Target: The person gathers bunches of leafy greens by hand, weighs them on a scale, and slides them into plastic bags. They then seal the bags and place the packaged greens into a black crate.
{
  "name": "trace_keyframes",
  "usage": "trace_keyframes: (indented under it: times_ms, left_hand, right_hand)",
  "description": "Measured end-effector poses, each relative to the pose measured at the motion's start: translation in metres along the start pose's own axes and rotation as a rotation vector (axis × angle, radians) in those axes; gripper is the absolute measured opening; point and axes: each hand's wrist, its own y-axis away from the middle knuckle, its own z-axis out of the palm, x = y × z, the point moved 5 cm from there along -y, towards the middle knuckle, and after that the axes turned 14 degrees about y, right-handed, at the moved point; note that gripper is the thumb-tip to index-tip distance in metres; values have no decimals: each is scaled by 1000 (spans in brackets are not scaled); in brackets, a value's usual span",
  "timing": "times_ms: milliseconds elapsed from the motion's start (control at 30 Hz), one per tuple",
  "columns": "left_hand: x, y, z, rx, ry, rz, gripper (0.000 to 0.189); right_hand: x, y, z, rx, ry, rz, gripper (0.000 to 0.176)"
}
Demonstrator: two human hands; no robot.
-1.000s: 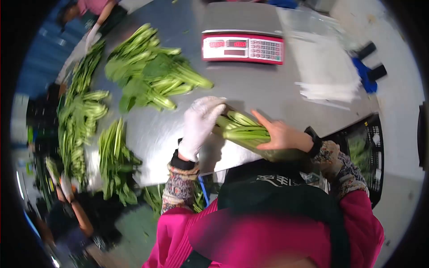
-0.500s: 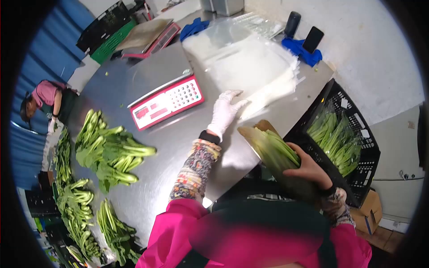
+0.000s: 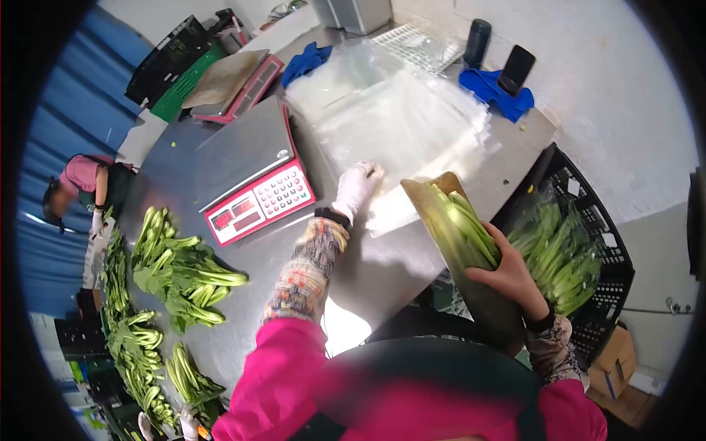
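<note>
My left hand (image 3: pixel 358 189), in a white glove, has its fingers curled at the near left edge of a stack of clear plastic bags (image 3: pixel 412 121); it seems to pinch a bag there. In my bare right hand (image 3: pixel 512 273) is a bundle of leafy greens (image 3: pixel 465 224), stems pointing up and away from me. A curved, brownish trough-like sheet (image 3: pixel 434 213) wraps around the bundle, and its lower end is dark. The leaves are hidden inside the sheet.
A red-and-white scale (image 3: pixel 261 202) stands left of the bags. Loose greens (image 3: pixel 184 272) lie on the steel table (image 3: pixel 276 294). A black crate (image 3: pixel 614 257) of bagged greens is at right. A co-worker (image 3: pixel 84 180) stands far left; another person's gloved hand (image 3: pixel 189 424) shows at bottom left.
My left hand's fingers went from spread to curled at the bag stack. My right hand raised the wrapped greens slightly. Gloved hands of another person appeared at bottom left.
</note>
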Motion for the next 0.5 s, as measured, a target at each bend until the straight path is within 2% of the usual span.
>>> trace_keyframes:
  times_ms: [33,67,133,200,267,300,333,400,433,467,500]
  left_hand:
    - [7,0,-7,96,128,-14,21]
    - [17,1,-10,86,115,-21,21]
    - [42,5,-15,155,102,216,24]
    - [9,2,-3,109,-16,153,24]
    - [-24,-10,0,23,147,-150,23]
    - [-30,-12,-3,134,307,-141,21]
    - [-25,-10,-8,128,308,-159,21]
    - [1,-3,-24,54,291,46,22]
    - [-7,5,-13,-158,70,-149,20]
    - [-8,12,-15,-137,62,-216,19]
    - [1,14,-23,-24,108,-128,18]
  right_hand:
    - [-5,-6,0,10,54,-25,80]
    - [-6,-11,3,5,37,-20,80]
    - [-5,-21,5,-28,43,-24,80]
    - [-3,-24,9,-28,45,-30,80]
    - [-4,-26,10,-14,51,-43,79]
    - [-3,-25,11,-25,47,-32,79]
    - [-5,-24,11,-27,60,-50,79]
    - [-7,-25,13,-46,62,-58,78]
    - [-9,-24,17,-60,61,-56,78]
    - [-11,-25,18,-74,72,-72,77]
    - [-14,-28,21,-72,91,-112,76]
